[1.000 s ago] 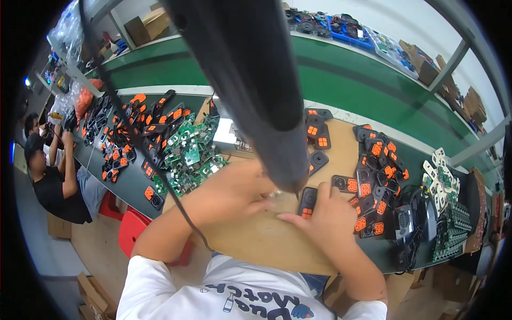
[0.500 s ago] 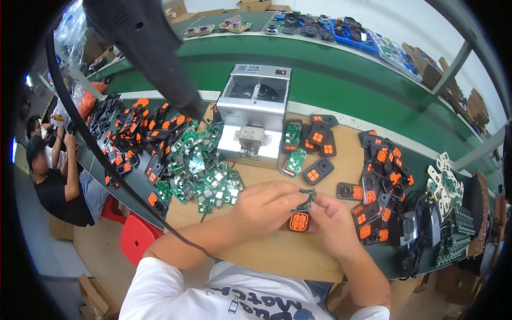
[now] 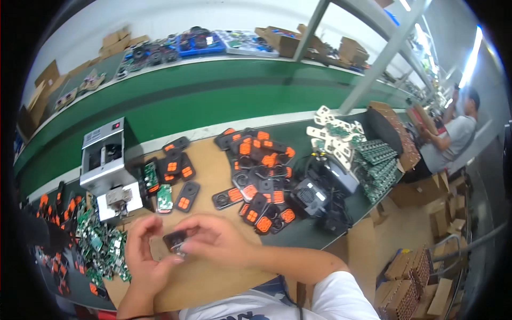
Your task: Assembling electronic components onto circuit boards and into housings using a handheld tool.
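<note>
Right grip [image 3: 210, 240] is pinching a dark case [image 3: 175, 238] firmly between bent fingers and thumb. Left grip [image 3: 146, 250] is facing it in a wide, loose curve, fingers raised well apart from the thumb; that thumb is resting close to the lower end of the case, and from where I am standing I cannot tell whether it is touching. The case is tilting between the two grips, above a brown sheet [image 3: 213, 288] that is covering part of the dark surface [image 3: 309, 240]; detail at its lower end is blurring.

Just beyond the fingers, a green board [image 3: 164, 198] is lying beside a black remote [image 3: 188, 196] with orange buttons. To the left, a grey machine [image 3: 104, 181] is standing near a spreading pile of boards [image 3: 98, 242], and a blurred black tool [image 3: 48, 233] is hanging in front. To the right, a heap of remotes [image 3: 264, 189] is lying near a black device [image 3: 306, 197], while white frames [image 3: 341, 146] and stacked boards [image 3: 376, 154] are sitting farther along. Behind, a green panel [image 3: 213, 101] is running below a shelf carrying a blue tray [image 3: 197, 44]. Another person [image 3: 453, 133] in a pale top is showing at far right.
</note>
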Action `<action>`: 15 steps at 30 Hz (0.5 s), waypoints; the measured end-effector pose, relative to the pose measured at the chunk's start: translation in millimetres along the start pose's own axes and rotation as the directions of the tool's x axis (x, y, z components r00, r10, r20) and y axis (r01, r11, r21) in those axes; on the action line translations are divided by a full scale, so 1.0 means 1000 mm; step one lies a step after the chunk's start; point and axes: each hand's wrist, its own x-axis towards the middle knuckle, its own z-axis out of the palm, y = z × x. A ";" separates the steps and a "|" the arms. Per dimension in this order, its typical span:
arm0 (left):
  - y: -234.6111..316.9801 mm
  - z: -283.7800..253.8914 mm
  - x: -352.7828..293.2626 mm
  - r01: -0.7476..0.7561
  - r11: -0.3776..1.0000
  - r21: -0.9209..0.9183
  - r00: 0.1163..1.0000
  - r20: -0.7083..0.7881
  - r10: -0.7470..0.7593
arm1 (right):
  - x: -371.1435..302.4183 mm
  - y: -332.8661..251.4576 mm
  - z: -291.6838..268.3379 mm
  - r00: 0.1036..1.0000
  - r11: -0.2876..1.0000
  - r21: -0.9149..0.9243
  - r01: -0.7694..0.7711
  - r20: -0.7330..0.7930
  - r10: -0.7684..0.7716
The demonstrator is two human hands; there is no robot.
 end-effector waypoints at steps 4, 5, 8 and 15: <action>-0.027 -0.030 -0.006 0.098 0.986 0.135 0.951 0.279 -0.133 | -0.003 -0.006 0.008 0.998 0.990 0.125 0.064 -0.036 -0.060; -0.031 -0.033 -0.005 0.000 0.990 0.139 0.949 0.313 -0.044 | -0.003 -0.005 0.008 0.993 0.994 0.010 0.108 -0.038 -0.108; -0.023 -0.033 -0.004 -0.107 0.982 0.157 0.955 0.289 0.058 | -0.002 -0.010 0.006 0.990 0.968 -0.206 0.143 0.037 -0.138; -0.007 -0.031 0.003 0.169 0.919 0.357 0.889 0.347 -0.299 | -0.002 0.003 -0.005 0.983 0.975 0.170 -0.145 -0.085 0.161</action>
